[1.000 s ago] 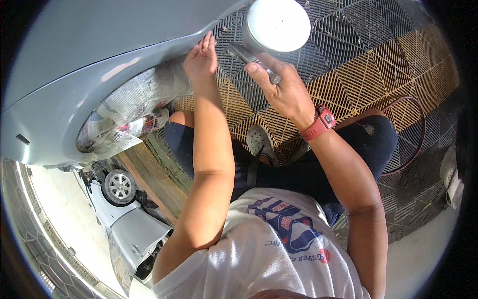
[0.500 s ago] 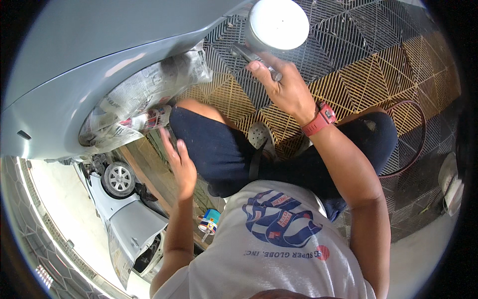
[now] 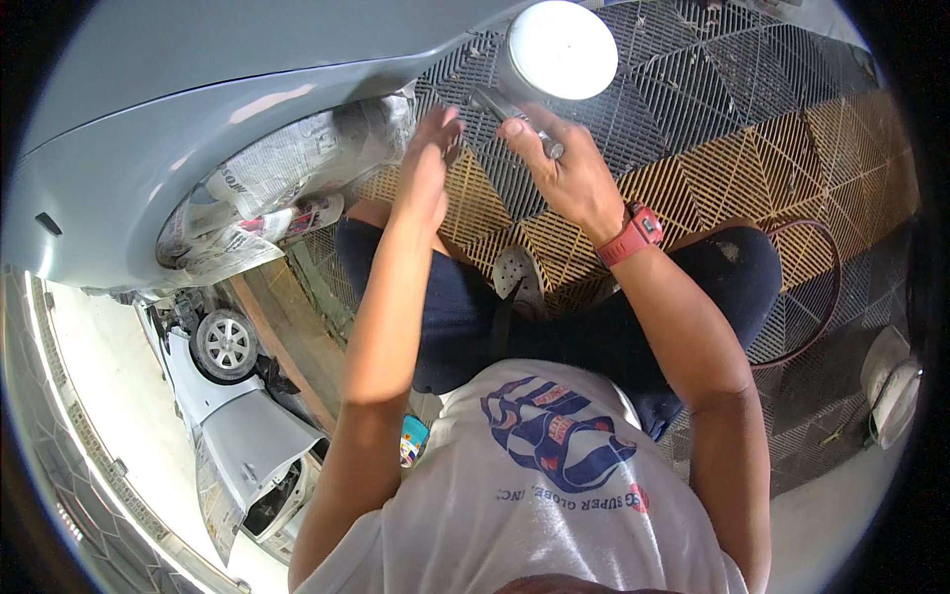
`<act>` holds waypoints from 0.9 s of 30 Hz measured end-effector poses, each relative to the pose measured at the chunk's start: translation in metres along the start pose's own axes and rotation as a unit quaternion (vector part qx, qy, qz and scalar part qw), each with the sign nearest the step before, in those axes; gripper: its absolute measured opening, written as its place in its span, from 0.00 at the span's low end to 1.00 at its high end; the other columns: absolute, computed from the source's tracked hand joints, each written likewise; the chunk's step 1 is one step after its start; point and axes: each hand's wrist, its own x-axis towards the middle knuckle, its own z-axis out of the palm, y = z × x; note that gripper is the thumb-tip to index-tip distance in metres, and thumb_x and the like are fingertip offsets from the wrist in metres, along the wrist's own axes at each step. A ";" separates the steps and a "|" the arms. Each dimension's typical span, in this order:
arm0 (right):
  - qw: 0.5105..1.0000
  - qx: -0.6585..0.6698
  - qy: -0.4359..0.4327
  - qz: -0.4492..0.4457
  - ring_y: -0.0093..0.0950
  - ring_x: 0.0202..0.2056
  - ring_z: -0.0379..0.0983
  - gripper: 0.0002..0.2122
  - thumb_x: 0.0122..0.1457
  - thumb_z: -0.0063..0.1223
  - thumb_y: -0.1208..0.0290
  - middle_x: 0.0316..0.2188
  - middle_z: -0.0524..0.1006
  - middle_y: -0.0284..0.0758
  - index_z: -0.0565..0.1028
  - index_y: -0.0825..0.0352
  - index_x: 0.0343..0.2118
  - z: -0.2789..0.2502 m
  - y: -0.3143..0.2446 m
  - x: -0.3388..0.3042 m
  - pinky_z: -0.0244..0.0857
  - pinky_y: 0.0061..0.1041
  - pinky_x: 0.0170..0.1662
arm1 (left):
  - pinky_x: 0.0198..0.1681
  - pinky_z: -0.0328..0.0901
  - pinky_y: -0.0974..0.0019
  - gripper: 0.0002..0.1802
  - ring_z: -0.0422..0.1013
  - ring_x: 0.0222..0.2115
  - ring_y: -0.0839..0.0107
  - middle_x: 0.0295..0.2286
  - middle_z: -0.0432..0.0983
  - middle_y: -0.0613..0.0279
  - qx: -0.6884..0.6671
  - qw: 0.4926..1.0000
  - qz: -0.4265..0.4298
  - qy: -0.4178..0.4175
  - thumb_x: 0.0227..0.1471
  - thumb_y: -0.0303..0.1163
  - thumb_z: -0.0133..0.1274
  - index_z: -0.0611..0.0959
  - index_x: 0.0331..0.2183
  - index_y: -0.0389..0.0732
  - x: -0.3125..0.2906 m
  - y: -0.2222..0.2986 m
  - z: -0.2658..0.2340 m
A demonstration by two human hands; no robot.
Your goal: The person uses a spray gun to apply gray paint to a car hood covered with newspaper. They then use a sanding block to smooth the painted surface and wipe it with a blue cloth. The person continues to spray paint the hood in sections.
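My right hand (image 3: 574,178) is wrapped round the metal handle of a spray gun (image 3: 517,117), and its thumb lies along the handle. The gun's cup has a round white lid (image 3: 562,49), which faces up. To the left of the gun, apart from it, my left hand (image 3: 428,168) is raised with nothing visible in it. Its fingers are slightly blurred but look stretched out. Beyond that hand is a grey car body panel (image 3: 247,89), whose wheel arch is covered with newspaper (image 3: 287,163).
Black and yellow slatted tiles (image 3: 683,188) form the floor. A dark red hose (image 3: 837,277) loops beside my right knee. A whitish object (image 3: 891,386) lies at the far right. At lower left stand a car part with a wheel (image 3: 226,345) and a small blue-labelled can (image 3: 413,436).
My left hand has swung up and to the right, from beside my left knee to near the spray gun. The right hand keeps its hold, shifted slightly in view.
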 end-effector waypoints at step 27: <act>0.999 0.044 0.025 -0.002 0.49 0.45 0.86 0.28 0.74 0.56 0.51 0.42 0.85 0.59 0.80 0.77 0.57 -0.010 -0.006 -0.010 0.75 0.40 0.51 | 0.62 0.70 0.50 0.14 0.75 0.54 0.53 0.57 0.75 0.46 -0.384 0.908 0.003 0.166 0.72 0.26 0.42 0.73 0.54 0.32 0.094 0.003 0.025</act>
